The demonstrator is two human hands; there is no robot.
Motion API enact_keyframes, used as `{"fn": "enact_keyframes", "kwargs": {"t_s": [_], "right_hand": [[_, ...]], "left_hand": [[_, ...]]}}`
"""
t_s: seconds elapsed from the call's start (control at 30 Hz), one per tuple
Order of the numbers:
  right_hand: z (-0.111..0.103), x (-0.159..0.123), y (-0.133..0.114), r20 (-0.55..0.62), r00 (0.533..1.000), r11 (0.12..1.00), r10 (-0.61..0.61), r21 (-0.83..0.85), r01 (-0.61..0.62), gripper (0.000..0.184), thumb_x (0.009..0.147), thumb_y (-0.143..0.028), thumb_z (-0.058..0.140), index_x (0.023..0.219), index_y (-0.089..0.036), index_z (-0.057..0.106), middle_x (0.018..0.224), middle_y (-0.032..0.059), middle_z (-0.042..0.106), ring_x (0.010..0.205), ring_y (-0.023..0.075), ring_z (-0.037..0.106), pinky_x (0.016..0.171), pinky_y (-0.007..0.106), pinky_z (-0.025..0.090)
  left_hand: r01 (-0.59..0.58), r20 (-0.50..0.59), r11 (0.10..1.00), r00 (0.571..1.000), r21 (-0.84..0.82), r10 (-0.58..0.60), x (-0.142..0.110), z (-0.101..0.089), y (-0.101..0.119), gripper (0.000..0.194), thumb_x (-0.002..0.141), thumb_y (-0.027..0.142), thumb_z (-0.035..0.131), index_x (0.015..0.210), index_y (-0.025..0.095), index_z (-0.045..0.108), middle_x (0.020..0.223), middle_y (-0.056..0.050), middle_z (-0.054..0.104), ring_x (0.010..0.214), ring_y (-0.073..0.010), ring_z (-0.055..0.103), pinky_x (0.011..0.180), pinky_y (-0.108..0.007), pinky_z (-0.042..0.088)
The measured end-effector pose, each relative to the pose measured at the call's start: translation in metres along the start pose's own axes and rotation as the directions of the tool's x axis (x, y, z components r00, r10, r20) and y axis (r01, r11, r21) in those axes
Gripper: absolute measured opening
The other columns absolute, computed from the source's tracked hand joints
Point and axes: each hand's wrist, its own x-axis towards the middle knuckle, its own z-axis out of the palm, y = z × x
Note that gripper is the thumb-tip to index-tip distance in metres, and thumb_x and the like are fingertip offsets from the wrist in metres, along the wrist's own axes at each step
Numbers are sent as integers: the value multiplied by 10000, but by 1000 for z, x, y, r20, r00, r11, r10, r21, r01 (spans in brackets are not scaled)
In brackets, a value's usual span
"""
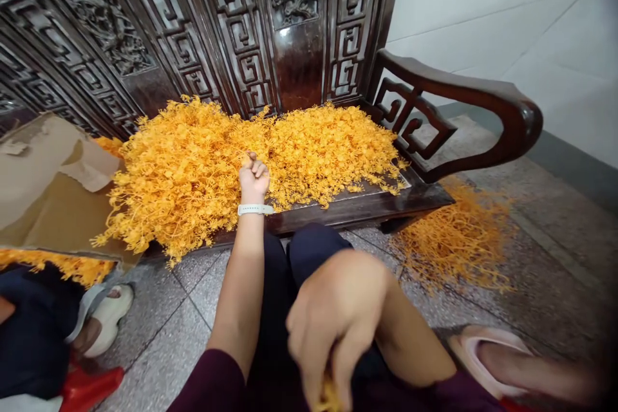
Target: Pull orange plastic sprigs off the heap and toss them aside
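Observation:
A big heap of orange-yellow plastic flower sprigs (188,167) with thin stems covers the bench seat. My left hand (253,177), a pale strap round its wrist, is at the heap's front with its fingers curled in. Whether a sprig is in those fingers is hard to make out. Close to the camera, my right hand (340,312) is over my lap, slightly blurred. Its fingertips are closed on an orange-yellow plastic piece (328,396), of which only a part shows at the bottom edge.
The dark carved wooden bench has a curved armrest (463,100) on the right. An open cardboard box (53,187) rests at the left. Loose orange stems (458,238) lie piled on the floor at right. Another person's shoe (109,322) and a red plastic thing (89,389) are lower left.

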Motion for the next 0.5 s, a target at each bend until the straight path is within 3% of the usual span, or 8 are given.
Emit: {"fn": "enact_keyframes", "kwargs": {"t_s": [0.07, 0.17, 0.2, 0.27, 0.33, 0.4, 0.43, 0.5], "right_hand": [[-29, 14, -9, -271, 947, 916, 173, 399, -53, 420, 1052, -497, 549, 1052, -114, 719, 1089, 80, 740, 938, 167, 711, 850, 336, 625], [-45, 22, -17, -600, 771, 816, 214, 544, 197, 490, 1084, -499, 406, 831, -180, 678, 853, 18, 753, 666, 95, 612, 610, 197, 568], [-39, 19, -15, -645, 740, 805, 191, 534, 259, 417, 1070, -470, 438, 872, -196, 682, 815, 5, 741, 613, 92, 579, 556, 184, 533], [-19, 8, -1, -666, 731, 823, 150, 493, 281, 283, 1007, -443, 555, 1039, -202, 700, 768, -4, 707, 548, 103, 551, 498, 209, 484], [4, -2, 22, -690, 715, 927, 116, 333, 171, 302, 944, -465, 650, 1060, -189, 687, 703, -20, 655, 499, 103, 511, 465, 220, 422], [19, -7, 45, -756, 651, 996, 75, 92, -7, 331, 899, -512, 723, 948, -198, 635, 659, -38, 619, 477, 98, 482, 452, 220, 368], [23, -8, 54, -767, 639, 995, 63, -2, -100, 363, 885, -540, 740, 906, -207, 598, 658, -42, 618, 478, 98, 484, 457, 222, 361], [26, -5, 66, -745, 665, 969, 52, -123, -214, 408, 906, -590, 705, 852, -216, 552, 671, -37, 625, 500, 105, 508, 491, 233, 378]], "left_hand": [[32, 15, 999, 999, 4, -32, -10, 2, -2, 272, 1068, 78, 395, 865, 191, 538, 742, 10, 552, 444, -56, 278, 395, -142, 291], [76, 42, 997, 996, -7, -75, -23, 8, -6, 282, 1070, 90, 410, 845, 193, 546, 718, 15, 542, 434, -58, 274, 384, -142, 286], [92, 55, 996, 994, -19, -90, -25, 10, -7, 289, 1073, 91, 406, 840, 191, 545, 709, 17, 539, 429, -56, 268, 378, -139, 280], [127, 78, 991, 989, -53, -122, -29, 14, -9, 313, 1085, 94, 379, 835, 186, 544, 700, 16, 538, 424, -49, 267, 375, -129, 275], [167, 90, 982, 983, -90, -159, -32, 16, -14, 339, 1097, 103, 349, 829, 181, 541, 697, 13, 540, 426, -45, 276, 378, -123, 282], [210, 94, 970, 975, -124, -199, -37, 17, -19, 342, 1106, 123, 351, 832, 177, 549, 705, 9, 546, 432, -41, 296, 387, -121, 300], [230, 98, 963, 971, -139, -218, -40, 17, -21, 335, 1107, 130, 361, 839, 175, 558, 714, 9, 551, 436, -37, 307, 392, -119, 308], [268, 116, 950, 961, -161, -252, -48, 19, -21, 315, 1106, 137, 380, 864, 169, 579, 732, 8, 564, 439, -30, 322, 395, -115, 315]]}}
